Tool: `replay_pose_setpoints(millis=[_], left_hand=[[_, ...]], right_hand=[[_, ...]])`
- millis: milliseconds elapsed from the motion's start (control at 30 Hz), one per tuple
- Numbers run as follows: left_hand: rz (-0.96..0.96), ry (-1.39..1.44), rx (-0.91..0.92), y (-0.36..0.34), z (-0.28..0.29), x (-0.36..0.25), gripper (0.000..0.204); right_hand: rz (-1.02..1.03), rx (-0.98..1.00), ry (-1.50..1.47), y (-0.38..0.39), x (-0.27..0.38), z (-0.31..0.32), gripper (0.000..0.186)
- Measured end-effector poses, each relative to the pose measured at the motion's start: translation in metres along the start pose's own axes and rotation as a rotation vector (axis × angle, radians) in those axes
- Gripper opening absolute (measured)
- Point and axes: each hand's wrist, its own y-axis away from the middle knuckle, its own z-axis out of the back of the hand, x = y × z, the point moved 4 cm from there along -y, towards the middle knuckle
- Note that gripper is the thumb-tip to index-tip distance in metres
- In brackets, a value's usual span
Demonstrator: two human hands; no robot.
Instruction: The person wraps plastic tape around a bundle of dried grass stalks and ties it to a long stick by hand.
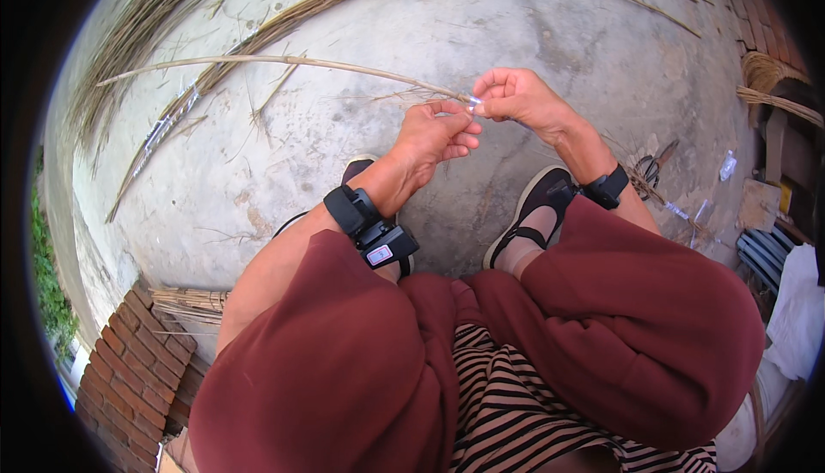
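Note:
My left hand and my right hand meet at the end of a long thin dry stick, where a small silvery band shows. My right hand pinches at that band with thumb and fingertips. My left hand is curled just under it, thumb and index finger at the stick's end, other fingers loosely bent. The stick stretches left and arches slightly above the floor. Both wrists carry black strapped devices. My legs in maroon cloth and dark shoes frame the hands below.
Long bundles of thin dry sticks, some wrapped in clear plastic, lie on the concrete floor. Scissors and twigs are right of my right arm. Bricks are at lower left; a coiled bundle and white sheeting are at right.

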Motion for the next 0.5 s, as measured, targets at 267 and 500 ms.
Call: replay_pose_setpoints(millis=[267,500], left_hand=[[-0.076,0.072,-0.039,0.0036,-0.0008,-0.0021,0.012],[-0.017,0.291,0.056,-0.0022,0.0057,0.0010,0.017]], right_hand=[[0.029,-0.035,0.003,-0.0005,0.0015,0.0012,0.018],[0.085,-0.076,0.060,-0.0014,0.0016,0.0016,0.016]])
